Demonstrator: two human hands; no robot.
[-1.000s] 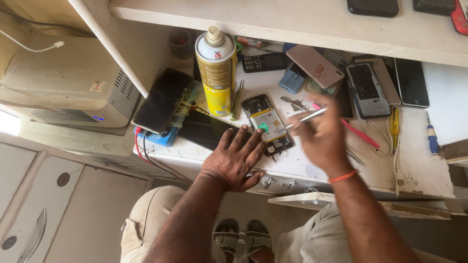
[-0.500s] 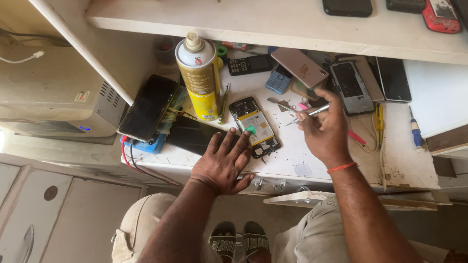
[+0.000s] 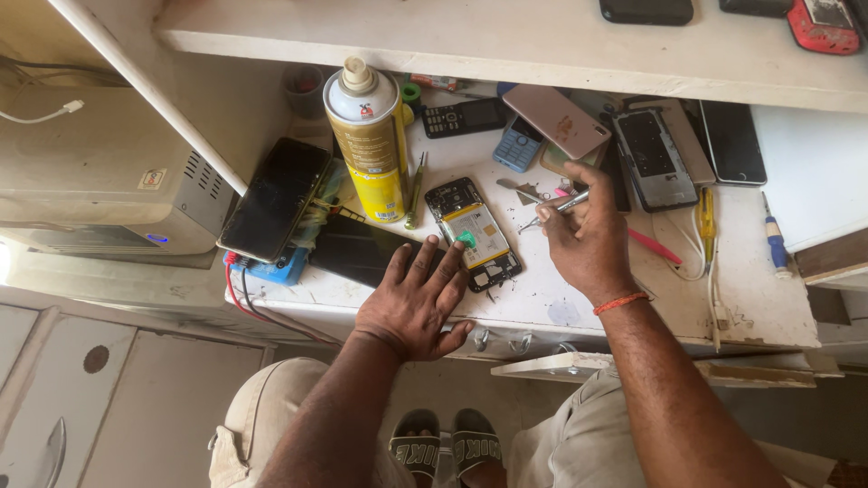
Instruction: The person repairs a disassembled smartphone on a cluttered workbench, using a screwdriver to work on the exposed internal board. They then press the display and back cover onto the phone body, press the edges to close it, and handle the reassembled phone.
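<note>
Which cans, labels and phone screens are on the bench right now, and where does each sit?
Spray can: back left, upright, yellow with white cap.
Dark phone: far left, black screen up, on a blue block.
Opened phone: centre, internals showing, beside the left hand.
Keypad phone: back centre, small, blue.
Pink phone: back centre, face down.
Sticker: white and red, on the grey box, left.

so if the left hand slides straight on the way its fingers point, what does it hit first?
Likely the opened phone: the left hand lies flat, fingertips at its lower edge. Beyond it stands the yellow spray can. Depth is hard to judge.
</note>
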